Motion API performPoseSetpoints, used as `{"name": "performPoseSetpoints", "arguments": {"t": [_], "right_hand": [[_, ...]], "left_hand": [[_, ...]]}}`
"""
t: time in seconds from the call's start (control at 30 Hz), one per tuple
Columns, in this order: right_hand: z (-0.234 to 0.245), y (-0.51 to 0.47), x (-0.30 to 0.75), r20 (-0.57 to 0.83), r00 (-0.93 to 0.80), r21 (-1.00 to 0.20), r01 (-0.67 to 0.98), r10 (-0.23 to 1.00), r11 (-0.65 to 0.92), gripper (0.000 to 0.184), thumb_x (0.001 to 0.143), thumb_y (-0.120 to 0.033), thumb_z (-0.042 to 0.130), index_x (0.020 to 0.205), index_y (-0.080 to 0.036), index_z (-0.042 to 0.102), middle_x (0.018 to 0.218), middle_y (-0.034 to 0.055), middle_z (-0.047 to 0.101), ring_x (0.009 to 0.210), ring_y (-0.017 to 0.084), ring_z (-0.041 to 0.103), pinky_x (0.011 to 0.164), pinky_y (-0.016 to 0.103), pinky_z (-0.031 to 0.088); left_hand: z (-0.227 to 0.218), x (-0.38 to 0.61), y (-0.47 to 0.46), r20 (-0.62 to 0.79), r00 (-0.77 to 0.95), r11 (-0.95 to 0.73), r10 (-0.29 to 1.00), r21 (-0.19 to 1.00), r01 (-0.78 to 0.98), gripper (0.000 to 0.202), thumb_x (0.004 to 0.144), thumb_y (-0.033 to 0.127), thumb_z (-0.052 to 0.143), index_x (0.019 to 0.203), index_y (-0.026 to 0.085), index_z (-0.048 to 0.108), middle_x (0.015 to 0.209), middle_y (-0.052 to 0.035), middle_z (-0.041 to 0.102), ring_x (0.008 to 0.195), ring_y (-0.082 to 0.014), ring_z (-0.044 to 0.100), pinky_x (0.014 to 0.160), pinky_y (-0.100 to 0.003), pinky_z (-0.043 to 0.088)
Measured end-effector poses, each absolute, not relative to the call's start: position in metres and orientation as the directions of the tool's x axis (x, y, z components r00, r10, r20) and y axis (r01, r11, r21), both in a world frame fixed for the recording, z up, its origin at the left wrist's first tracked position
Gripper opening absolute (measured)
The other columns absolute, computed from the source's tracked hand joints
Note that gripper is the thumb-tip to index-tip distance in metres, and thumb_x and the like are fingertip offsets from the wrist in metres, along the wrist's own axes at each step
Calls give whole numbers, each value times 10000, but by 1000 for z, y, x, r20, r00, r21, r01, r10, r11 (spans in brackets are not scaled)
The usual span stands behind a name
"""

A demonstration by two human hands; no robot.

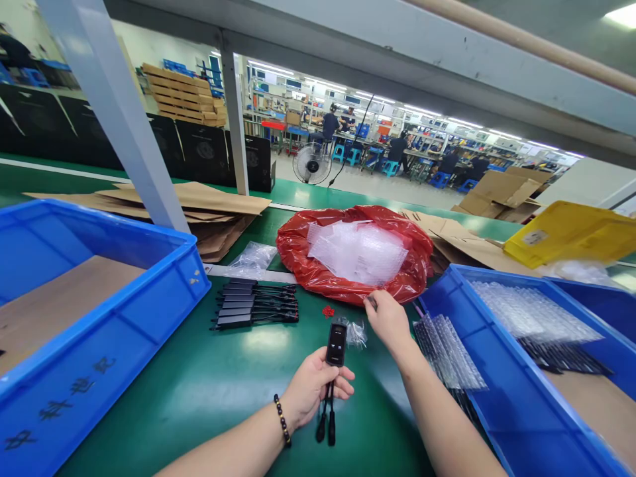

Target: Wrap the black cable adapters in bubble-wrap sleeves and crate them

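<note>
My left hand (318, 384) is closed around a small black electronic device (336, 344) with two short cables hanging below it. A beaded bracelet circles that wrist. My right hand (390, 321) is at the near rim of a red plastic bag (303, 248) full of bubble wrap pouches (358, 252). Its fingers are pinched together, with a small dark bit at their tips that I cannot make out. Between the hands lie small red pieces (328, 311) and a little heap of clear plastic bits (356, 334). To the left rests a row of similar black cabled devices (248, 310).
Blue bins flank the green table (199, 411): a left bin (124, 318) and a right bin (477, 371) holding bubble-wrapped items. Flat cardboard (218, 199) lies behind, near a clear bag (254, 257). A yellow bin (561, 232) sits back right. Metal posts and a shelf frame the view.
</note>
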State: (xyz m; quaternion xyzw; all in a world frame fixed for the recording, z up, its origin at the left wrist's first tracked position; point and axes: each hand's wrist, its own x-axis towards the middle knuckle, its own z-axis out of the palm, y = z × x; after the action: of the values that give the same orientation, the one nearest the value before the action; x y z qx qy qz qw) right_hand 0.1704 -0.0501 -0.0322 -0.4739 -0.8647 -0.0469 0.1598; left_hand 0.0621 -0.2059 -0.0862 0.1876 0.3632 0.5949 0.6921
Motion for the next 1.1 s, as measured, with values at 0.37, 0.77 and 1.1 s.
{"name": "performPoseSetpoints", "arguments": {"t": [0.37, 0.77, 1.1], "right_hand": [[-7, 22, 75, 74, -567, -14, 822, 820, 570, 290, 821, -289, 493, 1077, -161, 538, 968, 133, 620, 924, 234, 576, 773, 313, 391], [8, 31, 147, 314, -245, -431, 824, 917, 368, 440, 781, -236, 449, 1184, -97, 339, 890, 87, 606, 736, 171, 592, 656, 286, 442], [-40, -71, 190, 392, -171, -898, 143, 904, 416, 458, 758, -354, 561, 1152, -160, 432, 702, -27, 479, 637, 115, 483, 598, 252, 424]], "left_hand": [[-92, 59, -204, -260, 49, 215, 964, 664, -716, 308, 658, 251, 673, 849, 155, 451, 703, -47, 663, 513, -127, 628, 468, -211, 475], [-91, 58, -206, -227, 78, 214, 971, 672, -709, 276, 683, 238, 655, 857, 147, 461, 714, -55, 670, 522, -132, 637, 453, -202, 483], [-99, 59, -211, -33, 379, 312, 925, 635, -707, 294, 676, 211, 682, 890, 131, 497, 715, -101, 700, 526, -194, 667, 389, -197, 500]]}}
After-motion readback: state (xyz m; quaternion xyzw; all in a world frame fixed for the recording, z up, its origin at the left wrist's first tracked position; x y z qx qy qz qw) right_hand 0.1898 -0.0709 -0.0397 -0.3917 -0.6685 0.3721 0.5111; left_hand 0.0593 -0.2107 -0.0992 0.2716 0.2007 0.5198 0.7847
